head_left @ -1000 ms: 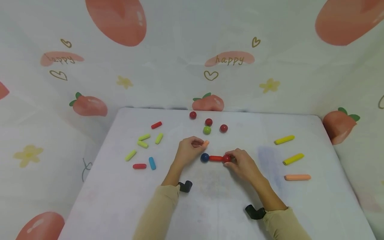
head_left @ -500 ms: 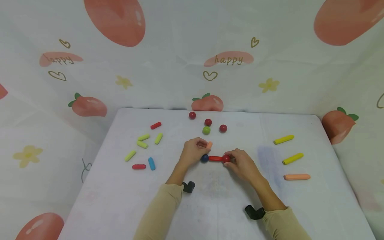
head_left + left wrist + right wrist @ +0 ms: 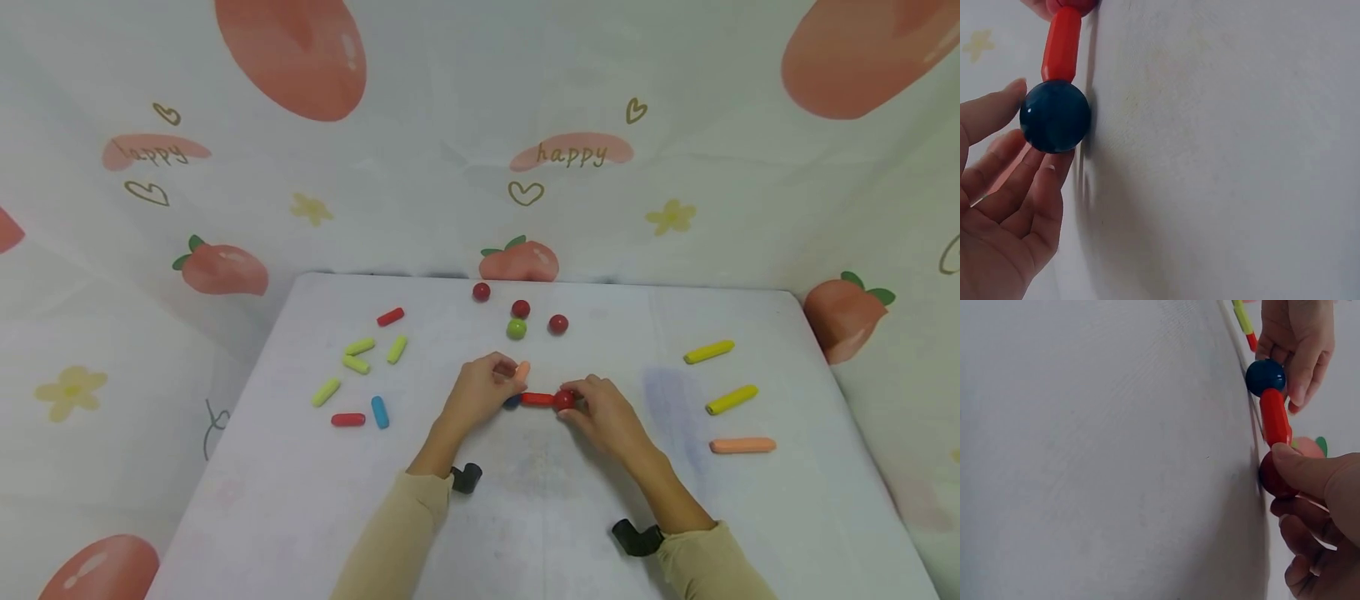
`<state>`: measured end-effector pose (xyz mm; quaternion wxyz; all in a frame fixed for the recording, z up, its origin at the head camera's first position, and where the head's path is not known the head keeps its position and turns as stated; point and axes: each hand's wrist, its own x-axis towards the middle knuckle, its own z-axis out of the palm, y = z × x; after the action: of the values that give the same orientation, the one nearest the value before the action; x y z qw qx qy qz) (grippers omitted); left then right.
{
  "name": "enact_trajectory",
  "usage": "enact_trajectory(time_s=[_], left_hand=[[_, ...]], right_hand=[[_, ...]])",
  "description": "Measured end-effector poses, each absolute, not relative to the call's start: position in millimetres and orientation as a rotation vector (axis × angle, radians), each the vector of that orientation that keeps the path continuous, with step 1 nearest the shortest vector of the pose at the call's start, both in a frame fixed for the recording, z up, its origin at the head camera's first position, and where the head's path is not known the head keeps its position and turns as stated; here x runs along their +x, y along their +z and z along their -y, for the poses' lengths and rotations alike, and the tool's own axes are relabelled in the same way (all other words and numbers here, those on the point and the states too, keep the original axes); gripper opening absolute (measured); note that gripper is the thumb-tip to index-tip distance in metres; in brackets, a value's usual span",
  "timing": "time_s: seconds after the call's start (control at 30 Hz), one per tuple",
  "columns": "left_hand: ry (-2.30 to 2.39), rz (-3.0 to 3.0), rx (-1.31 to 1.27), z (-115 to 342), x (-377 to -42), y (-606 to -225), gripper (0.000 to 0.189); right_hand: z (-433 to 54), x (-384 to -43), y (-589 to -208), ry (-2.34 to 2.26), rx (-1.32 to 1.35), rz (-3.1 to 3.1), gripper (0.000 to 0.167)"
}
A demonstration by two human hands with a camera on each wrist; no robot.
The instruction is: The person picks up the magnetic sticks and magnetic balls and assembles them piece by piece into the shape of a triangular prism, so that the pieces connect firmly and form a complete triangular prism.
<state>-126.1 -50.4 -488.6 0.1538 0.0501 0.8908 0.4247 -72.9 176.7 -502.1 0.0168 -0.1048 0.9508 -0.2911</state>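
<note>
A dark blue ball [image 3: 1055,117], a short red stick [image 3: 537,400] and a red ball [image 3: 564,401] are joined in a row on the white table. My left hand [image 3: 482,389] holds a short peach stick [image 3: 523,367] in its fingers, with the stick's far end pointing away from me. In the left wrist view its thumb and fingers lie right at the blue ball, which the hand mostly hides in the head view. My right hand [image 3: 609,417] pinches the red ball between thumb and fingers at the row's right end.
Behind the hands are loose red balls [image 3: 558,324] and a green ball [image 3: 517,329]. Several short sticks lie left, including a blue stick [image 3: 380,412] and a red stick [image 3: 348,420]. Longer yellow sticks [image 3: 732,400] and a peach stick [image 3: 742,446] lie right. A patterned cloth [image 3: 420,167] hangs behind.
My left hand has moved right and closer with the short peach stick, coming over the blue ball and covering most of it. My right hand stays on the red ball.
</note>
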Motion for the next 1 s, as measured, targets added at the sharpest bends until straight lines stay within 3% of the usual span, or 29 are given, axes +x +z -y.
enact_trajectory(time_s=[0.23,0.43,0.63,0.83,1.0], left_hand=[[1.068,-2.610,0.105,56.3,-111.2,-485.5,0.038],[1.043,-2.634,0.045,53.8,-102.8,-484.5,0.030],[1.062,-2.656,0.016,51.3,-98.0,-482.5,0.026],[1.072,-2.685,-0.014,45.7,-96.1,-482.5,0.025],[1.048,-2.724,-0.028,42.4,-94.2,-480.1,0.025]], right_hand=[[-175.3,-73.8,-499.2,-0.883,-0.343,-2.952,0.042],[-182.4,-82.0,-493.4,-0.945,-0.317,-2.876,0.048],[-190.0,-118.5,-481.5,-0.970,-0.178,-2.861,0.057],[-196.3,-166.2,-485.2,-0.764,-0.215,-2.963,0.070],[-196.2,-190.1,-487.6,-0.765,-0.240,-2.946,0.066]])
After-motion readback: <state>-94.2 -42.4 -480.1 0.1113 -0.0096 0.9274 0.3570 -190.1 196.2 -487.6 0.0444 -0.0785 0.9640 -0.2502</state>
